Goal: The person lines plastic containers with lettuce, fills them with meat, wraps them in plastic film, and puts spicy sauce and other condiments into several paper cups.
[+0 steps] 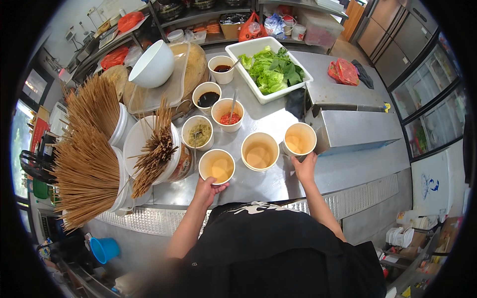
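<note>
My left hand [209, 190] grips the near side of a paper cup [217, 167] that looks bare inside. On the right, my right hand [306, 167] holds another paper cup [299, 139] at its lower near side. Between them stands a third, wider paper cup [259, 152], touched by neither hand. Just beyond are a cup of green paste [199, 135] with a spoon in it and a cup of chopped red chili [230, 118], also with a spoon. Farther back stand two cups of dark sauce, one [208, 99] nearer and one [222, 68] behind it.
Tubs of wooden skewers [89, 178] crowd the left, beside a lidded bucket [149, 138] with more skewers on top. A white bowl [152, 65] rests tilted over a plastic lid and round chopping boards. Leafy greens fill a white tray [265, 97]. Steel boxes [357, 128] stand at right.
</note>
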The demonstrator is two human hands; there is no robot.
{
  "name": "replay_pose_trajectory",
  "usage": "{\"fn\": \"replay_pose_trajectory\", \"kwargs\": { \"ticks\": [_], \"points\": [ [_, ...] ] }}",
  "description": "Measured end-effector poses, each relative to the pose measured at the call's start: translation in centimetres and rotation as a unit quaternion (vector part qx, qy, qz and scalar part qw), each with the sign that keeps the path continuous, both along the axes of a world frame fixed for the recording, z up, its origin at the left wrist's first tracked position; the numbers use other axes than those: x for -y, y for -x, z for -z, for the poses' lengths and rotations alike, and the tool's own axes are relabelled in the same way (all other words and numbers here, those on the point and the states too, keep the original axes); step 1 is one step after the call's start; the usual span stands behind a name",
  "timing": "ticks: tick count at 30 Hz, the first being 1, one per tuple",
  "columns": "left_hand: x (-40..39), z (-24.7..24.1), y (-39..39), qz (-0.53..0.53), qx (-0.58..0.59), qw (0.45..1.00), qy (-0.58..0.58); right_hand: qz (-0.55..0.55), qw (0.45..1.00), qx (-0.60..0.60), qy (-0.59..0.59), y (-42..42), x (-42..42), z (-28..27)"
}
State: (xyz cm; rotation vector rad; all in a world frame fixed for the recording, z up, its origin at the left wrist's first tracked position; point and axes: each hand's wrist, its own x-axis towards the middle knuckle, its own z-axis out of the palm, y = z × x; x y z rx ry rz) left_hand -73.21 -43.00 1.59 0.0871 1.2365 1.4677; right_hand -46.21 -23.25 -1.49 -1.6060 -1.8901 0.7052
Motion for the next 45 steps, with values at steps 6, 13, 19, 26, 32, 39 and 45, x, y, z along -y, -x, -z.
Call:
{"fn": "replay_pose_trajectory", "kwargs": {
  "ticks": [6,13,19,26,32,39,45],
  "points": [
    [-2.3,0.6,-0.4,-0.019,-0.017,0.999,-0.021,-0.094,0.984,-0.055,0.14,2.1,0.6,-7.9],
    [-2.9,0.6,-0.8,0.007,-0.015,1.0,-0.011,-0.229,0.965,0.002,0.131,7.1,-1.2,-7.8],
    [-3.1,0.0,-0.8,0.024,-0.023,0.999,-0.013,-0.221,0.96,-0.051,0.164,7.1,-2.9,-11.4],
    [-3.3,0.0,-0.6,0.047,-0.041,0.998,-0.01,-0.153,0.965,-0.154,0.146,-0.2,-1.0,-16.3],
    [-3.1,-1.3,-0.2,0.067,-0.121,0.99,0.02,-0.126,0.97,-0.052,0.203,-4.3,1.5,-10.6],
    [-0.3,-6.7,-0.6,0.076,-0.688,0.711,0.125,-0.126,0.984,-0.052,0.117,-3.4,3.1,-5.9],
    [-7.1,-7.9,-0.3,0.059,-0.629,0.775,0.023,-0.106,0.981,-0.086,0.138,-3.4,3.5,-4.6]
  ]
}}
